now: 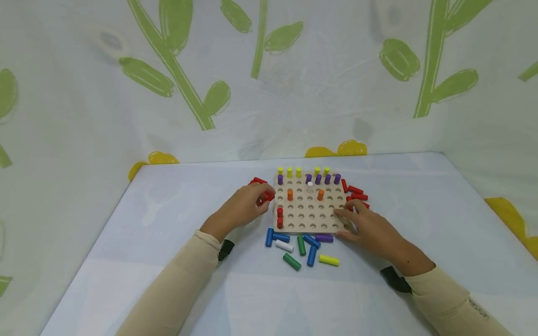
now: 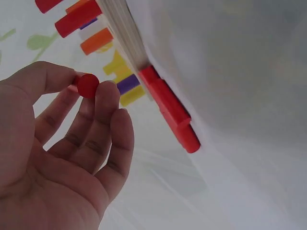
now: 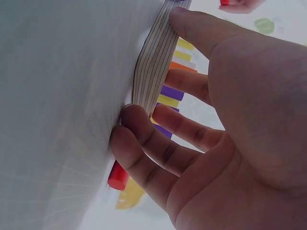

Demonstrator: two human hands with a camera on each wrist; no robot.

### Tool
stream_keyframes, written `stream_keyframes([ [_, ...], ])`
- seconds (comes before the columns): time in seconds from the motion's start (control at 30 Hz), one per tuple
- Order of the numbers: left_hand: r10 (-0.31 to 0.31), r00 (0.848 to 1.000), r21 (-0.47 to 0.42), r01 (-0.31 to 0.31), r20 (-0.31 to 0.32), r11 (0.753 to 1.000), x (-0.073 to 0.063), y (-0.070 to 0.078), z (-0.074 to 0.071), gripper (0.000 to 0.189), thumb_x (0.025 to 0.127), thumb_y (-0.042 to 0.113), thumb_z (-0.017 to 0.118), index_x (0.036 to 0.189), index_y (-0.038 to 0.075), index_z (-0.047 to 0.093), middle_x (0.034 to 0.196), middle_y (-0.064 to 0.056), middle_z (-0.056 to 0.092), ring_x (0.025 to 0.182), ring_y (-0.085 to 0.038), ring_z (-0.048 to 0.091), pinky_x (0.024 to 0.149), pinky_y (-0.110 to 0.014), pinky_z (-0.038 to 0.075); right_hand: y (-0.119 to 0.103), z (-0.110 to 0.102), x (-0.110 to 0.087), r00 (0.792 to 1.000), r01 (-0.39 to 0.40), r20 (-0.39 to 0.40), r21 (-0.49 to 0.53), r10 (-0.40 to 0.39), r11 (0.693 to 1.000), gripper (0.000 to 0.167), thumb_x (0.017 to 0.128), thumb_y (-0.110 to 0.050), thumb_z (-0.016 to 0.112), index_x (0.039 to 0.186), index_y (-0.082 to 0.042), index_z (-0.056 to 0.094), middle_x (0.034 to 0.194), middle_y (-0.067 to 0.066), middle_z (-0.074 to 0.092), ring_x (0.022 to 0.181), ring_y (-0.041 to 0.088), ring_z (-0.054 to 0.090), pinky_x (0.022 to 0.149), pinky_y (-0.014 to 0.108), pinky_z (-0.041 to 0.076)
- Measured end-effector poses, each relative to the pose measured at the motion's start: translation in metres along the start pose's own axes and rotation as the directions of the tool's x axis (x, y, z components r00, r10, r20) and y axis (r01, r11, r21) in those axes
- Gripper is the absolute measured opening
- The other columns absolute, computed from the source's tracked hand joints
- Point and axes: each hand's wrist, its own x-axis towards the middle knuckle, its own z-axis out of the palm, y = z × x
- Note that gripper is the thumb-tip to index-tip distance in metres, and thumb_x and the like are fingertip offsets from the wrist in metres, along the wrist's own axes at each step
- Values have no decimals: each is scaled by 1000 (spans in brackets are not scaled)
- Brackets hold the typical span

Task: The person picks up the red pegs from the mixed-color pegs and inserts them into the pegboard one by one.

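Note:
My left hand (image 2: 62,139) pinches a red peg (image 2: 88,86) between thumb and fingertips, just off the left edge of a wooden pegboard (image 1: 305,211). My right hand (image 1: 371,233) rests at the board's right edge, thumb by the near corner, fingers loosely bent over the edge and beside it. Upright in the board stand two red pegs (image 1: 279,223) at the near left, two orange pegs (image 1: 290,194), one white peg (image 1: 309,187), several purple pegs (image 1: 328,178) and, along the far row, several yellow pegs (image 1: 289,172).
Loose red pegs lie left of the board (image 2: 175,108) and right of it (image 1: 359,197). In front of it are scattered blue pegs (image 1: 311,256), green pegs (image 1: 292,262), a white peg (image 1: 284,246), a purple peg (image 1: 324,238) and a yellow peg (image 1: 329,260). A leaf-patterned cloth (image 1: 294,102) hangs behind the table.

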Motion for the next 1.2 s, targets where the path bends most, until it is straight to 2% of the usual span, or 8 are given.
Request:
stream_keyframes([
  [0.2,19,999,-41,-20,-39,999,-3,9,3,41,94,23,71,133,22,59,129,1,62,104,-14,60,89,-29,58,1,-1,1,1000,6,5,7,-6,1000,66,81,-42,81,138,-17,61,129,17,54,91,22,61,77,40,61],
  [0.43,59,993,-46,-64,-99,997,-4,20,4,40,93,22,72,131,23,59,123,2,60,102,-12,60,88,-28,59,1,-1,1,1000,12,-2,3,-12,1000,65,81,-42,82,138,-18,61,128,16,54,92,23,61,78,41,61],
  [0.67,99,990,-53,-104,-96,993,-1,31,6,38,93,18,71,129,22,59,114,4,63,96,-11,58,82,-23,57,1,0,0,1000,14,-1,4,-14,1000,65,82,-43,81,138,-18,61,129,16,54,94,24,62,80,43,61],
  [0.77,104,991,-77,-111,-87,991,0,34,7,37,93,18,71,128,21,59,109,5,63,94,-10,59,79,-22,57,1,0,0,1000,20,-7,10,-20,1000,64,82,-42,81,137,-17,62,128,16,54,87,20,59,74,38,60],
  [0.97,99,993,-116,-106,-61,988,-1,36,12,36,94,19,70,128,22,57,109,5,63,94,-9,60,77,-21,56,1,1,1,1000,21,-2,7,-21,1000,64,81,-42,82,136,-16,62,125,16,54,81,16,55,67,30,57],
  [1.2,107,991,-90,-115,-86,989,-2,38,17,37,93,22,72,126,23,58,107,5,67,94,-10,63,74,-19,56,-1,-2,1,1000,11,5,6,-11,1000,64,81,-41,82,136,-16,62,127,18,54,84,18,58,69,33,59],
])
